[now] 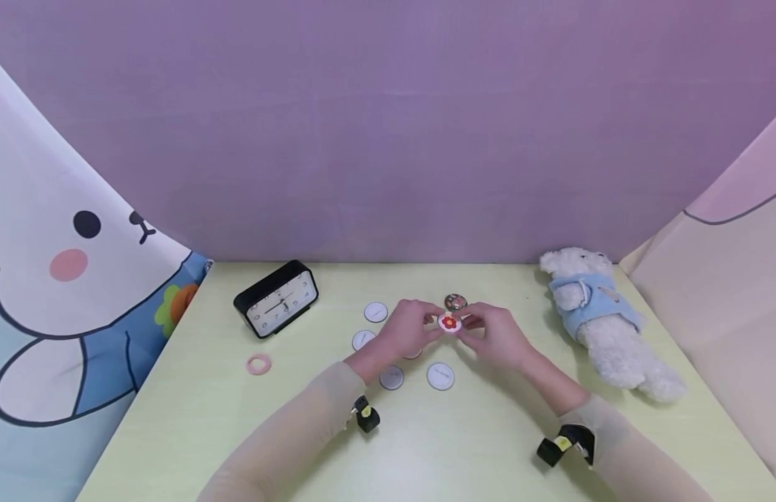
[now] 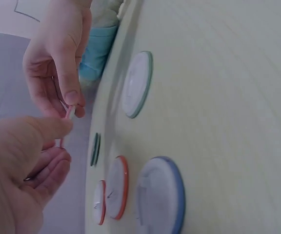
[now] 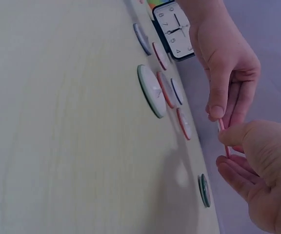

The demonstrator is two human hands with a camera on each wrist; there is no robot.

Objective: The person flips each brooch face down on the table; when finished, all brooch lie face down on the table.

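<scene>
Between the two hands a small round pin badge with a red flower on white is raised over the table, its face turned up toward the head camera. My left hand pinches its left edge between thumb and fingers. On the opposite edge, my right hand pinches it the same way. Edge-on, the badge shows a pink-red rim in the right wrist view. Several other badges lie around the left hand with white pin backs up, such as a green-rimmed one and a blue-rimmed one. The left hand partly hides one badge.
Just behind the hands lies a dark patterned badge. A black alarm clock stands at the back left, with a pink ring in front of it. On the right lies a white plush bear in blue clothing. A purple backdrop borders the table's far edge.
</scene>
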